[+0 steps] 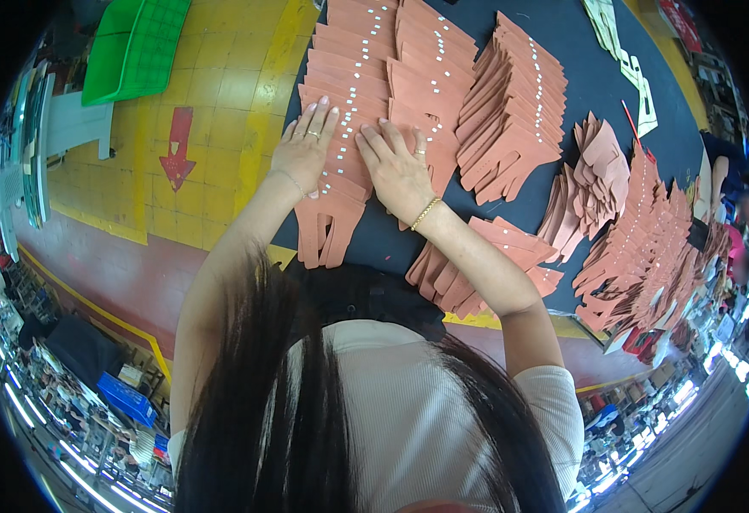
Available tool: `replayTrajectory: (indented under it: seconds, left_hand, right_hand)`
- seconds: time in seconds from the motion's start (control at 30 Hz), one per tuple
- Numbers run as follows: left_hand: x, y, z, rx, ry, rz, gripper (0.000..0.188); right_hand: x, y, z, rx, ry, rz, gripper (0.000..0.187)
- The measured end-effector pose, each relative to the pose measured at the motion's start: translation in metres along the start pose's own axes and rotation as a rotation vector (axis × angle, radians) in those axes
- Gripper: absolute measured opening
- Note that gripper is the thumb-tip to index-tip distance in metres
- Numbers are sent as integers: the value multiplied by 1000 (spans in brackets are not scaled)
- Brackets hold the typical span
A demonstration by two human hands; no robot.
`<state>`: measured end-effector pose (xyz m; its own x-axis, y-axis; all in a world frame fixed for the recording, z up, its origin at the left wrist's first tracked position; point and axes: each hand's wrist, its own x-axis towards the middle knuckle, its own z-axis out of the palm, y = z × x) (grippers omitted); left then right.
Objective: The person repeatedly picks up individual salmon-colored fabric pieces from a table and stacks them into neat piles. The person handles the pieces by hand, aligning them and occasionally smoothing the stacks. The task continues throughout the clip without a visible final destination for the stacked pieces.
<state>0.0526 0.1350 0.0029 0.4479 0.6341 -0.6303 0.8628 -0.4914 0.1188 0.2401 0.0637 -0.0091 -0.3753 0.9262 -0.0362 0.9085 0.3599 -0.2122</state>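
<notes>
A long row of overlapping reddish-brown cut pieces (346, 171), perhaps leather, runs along the left side of a dark table (374, 244). Small white stickers dot the pieces. My left hand (302, 152) lies flat on the row's left edge, fingers stretched forward. My right hand (398, 175) rests at the row's right edge, fingers apart, its fingertips between this row and a second overlapping row (425, 81). Neither hand grips a piece. The nearest piece, with slots cut in its end, points toward me. My right palm and forearm hide part of the second row.
Right of my hands lie a fanned stack (515, 107), a loose pile (596, 167) and more rows (635, 239) of similar pieces. Another stack (451, 278) sits by my right forearm. Pale green templates (639, 85) lie at the far right. A green bin (135, 51) stands left, beyond the table.
</notes>
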Motion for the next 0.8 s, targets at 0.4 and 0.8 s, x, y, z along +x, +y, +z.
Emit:
replayTrajectory:
  seconds: [0.4,0.8]
  left_hand:
    - [2,2,-1,22,-10,-22,150]
    - [2,0,1,9,0,-6,148]
  right_hand:
    - [1,-3,1,32,38,47,47]
    - [-1,-3,4,97,20,67,50]
